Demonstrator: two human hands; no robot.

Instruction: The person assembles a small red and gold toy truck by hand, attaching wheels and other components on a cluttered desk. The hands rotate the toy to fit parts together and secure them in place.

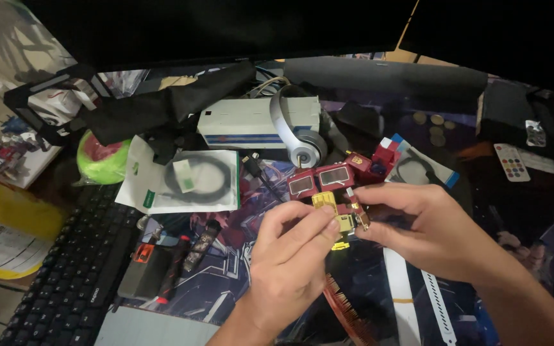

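A small red toy robot figure [328,177] with two window panels and yellow parts is held over a printed desk mat [226,269]. My left hand [290,263] pinches a yellow part [326,202] at the toy's lower front with thumb and fingers. My right hand [418,224] grips the toy from the right side, fingertips on its lower edge. A red limb piece with a white and blue tip [383,157] sticks out at the toy's upper right.
A black keyboard [78,269] lies at left. A bagged cable [190,182], a white box [245,122] with headphones [299,138], a green roll [100,160], a small remote [512,161] and coins [436,127] surround the toy. Dark monitors [226,25] hang above.
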